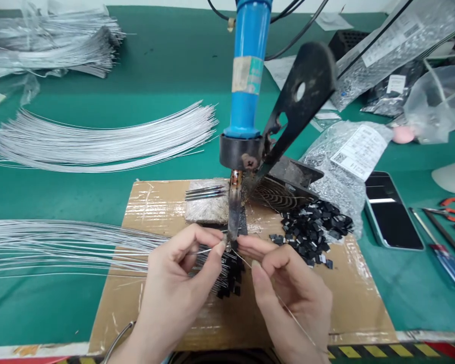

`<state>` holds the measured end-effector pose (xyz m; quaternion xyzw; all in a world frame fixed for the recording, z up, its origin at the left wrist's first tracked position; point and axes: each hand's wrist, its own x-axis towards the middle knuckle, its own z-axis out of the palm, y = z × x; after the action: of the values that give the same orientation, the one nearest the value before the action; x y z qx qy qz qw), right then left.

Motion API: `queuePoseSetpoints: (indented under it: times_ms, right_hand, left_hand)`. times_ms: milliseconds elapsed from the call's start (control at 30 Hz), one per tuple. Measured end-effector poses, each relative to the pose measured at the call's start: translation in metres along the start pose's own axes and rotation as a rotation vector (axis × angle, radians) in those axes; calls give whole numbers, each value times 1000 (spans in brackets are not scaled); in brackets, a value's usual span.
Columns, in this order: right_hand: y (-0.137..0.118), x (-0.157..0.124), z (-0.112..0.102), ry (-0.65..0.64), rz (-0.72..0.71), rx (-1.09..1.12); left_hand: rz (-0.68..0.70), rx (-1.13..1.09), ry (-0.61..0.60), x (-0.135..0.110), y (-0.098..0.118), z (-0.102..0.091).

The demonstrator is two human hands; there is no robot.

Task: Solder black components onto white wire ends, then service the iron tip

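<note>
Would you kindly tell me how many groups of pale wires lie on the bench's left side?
3: a partly plastic-covered group at upper left, a curved group below it, and a looser group at lower left, partly behind the left hand. The first may hide several bundles.

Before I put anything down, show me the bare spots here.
The green mat is bare between the upper-left wire bundle and blue iron, and near left below the lower wires. Cardboard is bare right of the right hand. Crowded: the iron's tip, beside the left hand, and the right side, with phone and screwdriver.
</note>
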<state>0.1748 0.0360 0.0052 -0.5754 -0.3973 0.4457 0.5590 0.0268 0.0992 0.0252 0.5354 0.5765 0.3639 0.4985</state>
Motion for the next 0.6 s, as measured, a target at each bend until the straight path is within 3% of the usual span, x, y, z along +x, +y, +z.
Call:
queuePoseSetpoints:
  times_ms: [600]
  right_hand:
    - [-1, 1, 1, 28, -39, -9]
  left_hand:
    - [-11, -2, -10, -2, 2, 1]
